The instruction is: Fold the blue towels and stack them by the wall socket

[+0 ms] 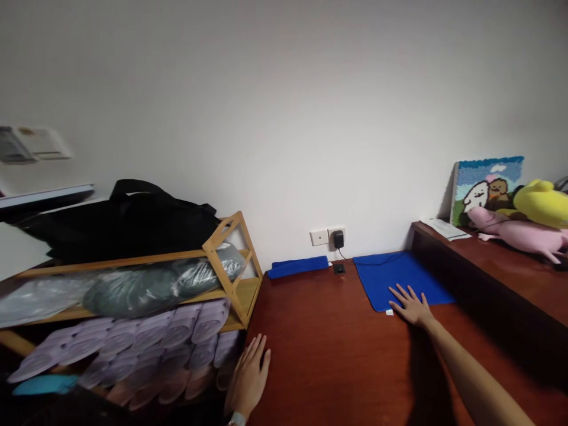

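A blue cloth (399, 275) lies spread at the back right of the reddish-brown tabletop (328, 355), with a small white tag at its front edge. My right hand (411, 306) rests on the cloth's front edge, fingers spread, holding nothing. At the table's left edge is my left hand (251, 376), its fingers stretched out and nothing in it; a band shows on the wrist. A second blue cloth (298, 267), folded into a narrow strip, lies against the wall at the back left of the tabletop.
A wooden rack (239, 296) on the left holds lilac slippers (177, 325), plastic-wrapped items and a black bag (128, 228). A plug (338, 239) sits in the wall socket. On the raised right ledge are a picture (488, 183) and plush toys (523, 234).
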{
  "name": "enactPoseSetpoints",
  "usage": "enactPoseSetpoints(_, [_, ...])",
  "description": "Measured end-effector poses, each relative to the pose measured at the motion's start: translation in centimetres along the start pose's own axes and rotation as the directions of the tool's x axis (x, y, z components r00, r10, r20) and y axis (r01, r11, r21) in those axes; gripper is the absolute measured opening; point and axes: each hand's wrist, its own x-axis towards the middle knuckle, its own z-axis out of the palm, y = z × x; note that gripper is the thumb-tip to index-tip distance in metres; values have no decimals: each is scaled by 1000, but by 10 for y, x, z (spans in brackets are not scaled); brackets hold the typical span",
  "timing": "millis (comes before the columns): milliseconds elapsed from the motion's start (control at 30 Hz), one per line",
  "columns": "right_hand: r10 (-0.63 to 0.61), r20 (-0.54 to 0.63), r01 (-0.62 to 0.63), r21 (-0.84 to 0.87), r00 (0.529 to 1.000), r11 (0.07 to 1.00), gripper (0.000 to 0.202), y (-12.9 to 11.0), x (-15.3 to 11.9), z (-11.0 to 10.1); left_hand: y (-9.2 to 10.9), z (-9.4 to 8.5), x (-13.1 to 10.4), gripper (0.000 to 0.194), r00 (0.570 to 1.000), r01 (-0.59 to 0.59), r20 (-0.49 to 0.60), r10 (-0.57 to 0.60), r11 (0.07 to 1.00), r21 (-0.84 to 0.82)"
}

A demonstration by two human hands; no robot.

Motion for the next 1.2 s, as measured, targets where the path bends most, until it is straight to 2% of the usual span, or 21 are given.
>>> enactPoseSetpoints(200, [-36, 69, 36, -5, 997, 999, 74, 14, 10, -5, 6, -2, -5, 54, 999, 43, 22, -42, 999, -10])
enactPoseSetpoints(267, [-46, 33, 47, -33, 998, 998, 70, 7, 13, -7, 8, -2, -8, 52, 998, 62, 18, -62, 998, -15])
enactPoseSetpoints(300, [-65, -23, 64, -42, 998, 997, 66, -2, 14, -7, 9, -2, -9, 52, 997, 71, 14, -71, 997, -17])
enactPoseSetpoints(400, [-215, -218, 217, -18, 952, 976, 58, -55, 13, -11, 12, -4, -11, 51, 996, 86, 17, -86, 996, -29])
enactPoseSetpoints(467, [-346, -251, 364, 30, 904, 931, 53, -109, 13, -14, 13, -6, -12, 51, 995, 94, 31, -93, 995, -34])
enactPoseSetpoints(533, [-438, -229, 464, 69, 869, 883, 51, -167, 18, -17, 15, -9, -13, 52, 993, 103, 53, -102, 994, -32])
enactPoseSetpoints(600, [-459, -207, 483, 83, 864, 872, 52, -220, 33, -20, 17, -13, -14, 53, 991, 115, 76, -112, 993, -25])
enactPoseSetpoints(667, [-444, -201, 468, 88, 873, 879, 55, -264, 55, -23, 19, -15, -16, 53, 988, 125, 93, -123, 992, -22])
enactPoseSetpoints(800, [-387, -187, 408, 84, 903, 909, 67, -319, 102, -23, 22, -18, -19, 52, 986, 139, 96, -135, 990, -38])
enactPoseSetpoints(867, [-362, -165, 377, 71, 918, 923, 73, -334, 115, -22, 23, -19, -20, 52, 984, 147, 107, -142, 988, -46])
enactPoseSetpoints(933, [-345, -155, 357, 56, 926, 932, 70, -344, 117, -21, 24, -21, -20, 53, 979, 161, 134, -154, 986, -44])
enactPoseSetpoints(1100, [-372, -198, 382, 12, 907, 924, 50, -350, 99, -18, 25, -25, -20, 55, 970, 181, 177, -170, 982, -52])
enactPoseSetpoints(1200, [-420, -167, 425, -1, 892, 905, 51, -344, 81, -17, 26, -26, -20, 53, 976, 174, 144, -163, 982, -67])
